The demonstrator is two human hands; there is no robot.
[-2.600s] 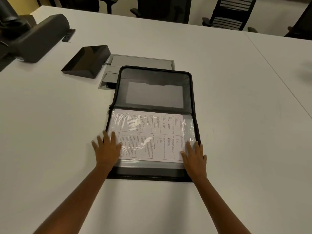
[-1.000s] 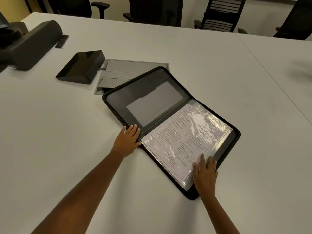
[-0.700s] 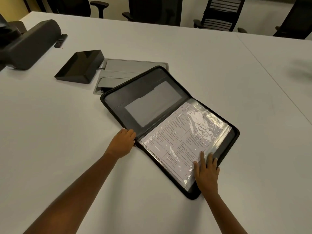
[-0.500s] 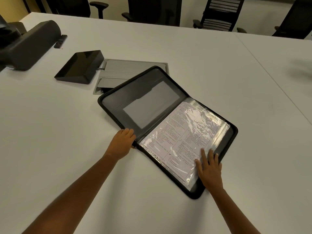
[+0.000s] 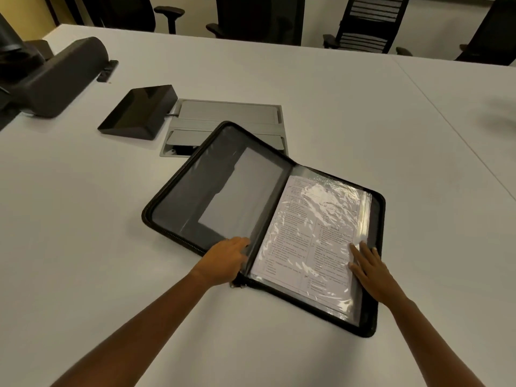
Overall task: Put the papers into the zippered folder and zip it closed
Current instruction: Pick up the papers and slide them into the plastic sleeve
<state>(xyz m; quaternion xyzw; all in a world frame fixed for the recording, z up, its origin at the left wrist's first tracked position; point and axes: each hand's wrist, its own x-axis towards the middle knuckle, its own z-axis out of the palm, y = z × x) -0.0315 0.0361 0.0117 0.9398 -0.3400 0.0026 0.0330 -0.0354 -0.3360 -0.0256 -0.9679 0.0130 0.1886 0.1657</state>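
- Head view: the zippered folder lay open and flat on the white table, turned at an angle, its far corner over a grey panel set in the tabletop; the papers lay on its right half under a glossy clear sleeve.
- Our left hand curled around the folder's near edge at the spine, beside the small zipper pull; our right hand lay open and flat on the sleeve's near right corner, gripping nothing.
- We judged the covers stiff and light, the sleeve slippery and the sheets limp; the left cover's outer edge looked the best hold for folding it shut, then the pull.
- The sheets carried printed text in columns, too small to read; we saw no brand or label.
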